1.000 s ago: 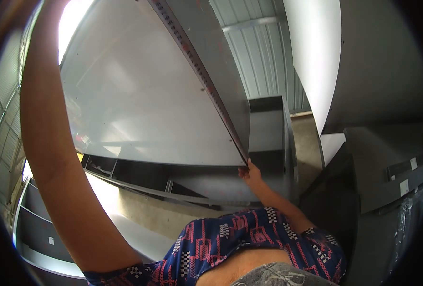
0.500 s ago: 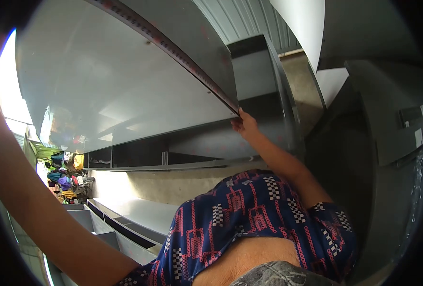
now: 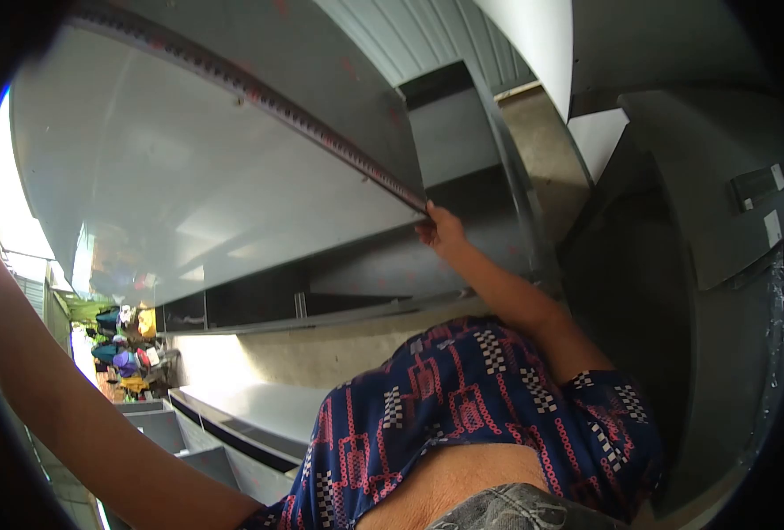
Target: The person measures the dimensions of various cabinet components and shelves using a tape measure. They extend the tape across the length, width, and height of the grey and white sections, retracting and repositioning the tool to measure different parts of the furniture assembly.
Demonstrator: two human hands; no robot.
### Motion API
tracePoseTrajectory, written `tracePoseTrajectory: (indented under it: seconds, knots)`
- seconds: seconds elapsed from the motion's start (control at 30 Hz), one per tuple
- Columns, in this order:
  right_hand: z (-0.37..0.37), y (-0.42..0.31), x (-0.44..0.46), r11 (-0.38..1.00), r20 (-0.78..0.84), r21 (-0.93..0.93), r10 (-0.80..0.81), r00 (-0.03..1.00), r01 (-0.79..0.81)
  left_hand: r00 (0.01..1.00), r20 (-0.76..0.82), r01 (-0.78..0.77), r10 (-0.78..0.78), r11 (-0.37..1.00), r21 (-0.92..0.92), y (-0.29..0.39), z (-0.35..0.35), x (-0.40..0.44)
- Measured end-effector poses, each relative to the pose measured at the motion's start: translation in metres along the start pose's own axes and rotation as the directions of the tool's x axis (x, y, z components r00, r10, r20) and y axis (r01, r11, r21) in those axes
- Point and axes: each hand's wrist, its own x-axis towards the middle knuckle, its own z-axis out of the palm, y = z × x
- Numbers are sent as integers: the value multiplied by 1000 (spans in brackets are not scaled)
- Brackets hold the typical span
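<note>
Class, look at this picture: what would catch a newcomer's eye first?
Probably the large pale panel filling the upper left, with a long marked strip running diagonally along its edge to the right hand. Next, the blue shirt with pink and checkered patterns, bottom centre, and the small colourful jumble at far left.

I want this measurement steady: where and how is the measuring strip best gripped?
Probably across its narrow end at the panel corner, where the right hand is, coming from the lower right of the view. The measuring strip is long and slim and slants along the panel's edge, bringing that end within reach.
</note>
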Motion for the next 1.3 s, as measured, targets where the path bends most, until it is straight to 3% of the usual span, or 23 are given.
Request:
tracePoseTrajectory:
  seconds: [0.37, 0.43, 0.47, 0.5, 0.53, 0.57, 0.63, 0.67, 0.83, 0.97, 1.13, 1.23, 1.3]
  knots:
    - [-3, 1, 7, 999, 49, 14, 36, 998, -36, 972, -202, 98, -119, 989, -112, 36, 7, -47]
    - [-10, 5, 18, 998, 86, 54, 29, 996, -33, 972, -161, 154, -168, 983, -95, 61, 30, -81]
    - [-13, 7, 23, 997, 119, 64, 34, 992, -42, 972, -83, 228, -221, 970, 87, 70, 44, -98]
    - [-13, 7, 21, 998, 100, 48, 38, 994, -42, 991, -18, 128, -131, 985, -119, 103, 65, -123]
    - [-13, 6, 18, 998, 78, 32, 44, 996, -47, 999, -36, 11, -12, 1000, -13, 109, 82, -134]
    - [-15, 6, 18, 998, 104, 36, 43, 994, -47, 999, 17, -30, 31, 998, -49, 118, 94, -142]
    - [-9, -3, 7, 998, 72, 2, 56, 996, -56, 995, 83, -38, 62, 965, -259, 114, 128, -165]
    - [-2, -5, -1, 998, 5, -35, 58, 998, -58, 991, 127, 4, 33, 962, -274, 108, 141, -184]
    - [-19, 4, 20, 999, 112, -38, 31, 993, -27, 951, 305, 145, -58, 952, -270, 120, 220, -243]
    - [-28, -5, 19, 996, 231, -77, -20, 973, 38, 948, 311, 167, -66, 936, -309, 115, 271, -278]
    - [-43, -45, -2, 995, 314, 49, -100, 944, 89, 945, 299, 241, -130, 897, -371, 115, 307, -312]
    - [-42, -74, -34, 991, 397, 105, -113, 911, 78, 969, 167, 241, -184, 864, -442, 117, 326, -329]
    - [-39, -86, -61, 989, 438, 114, -132, 889, 91, 941, 218, 336, -257, 765, -549, 125, 331, -336]
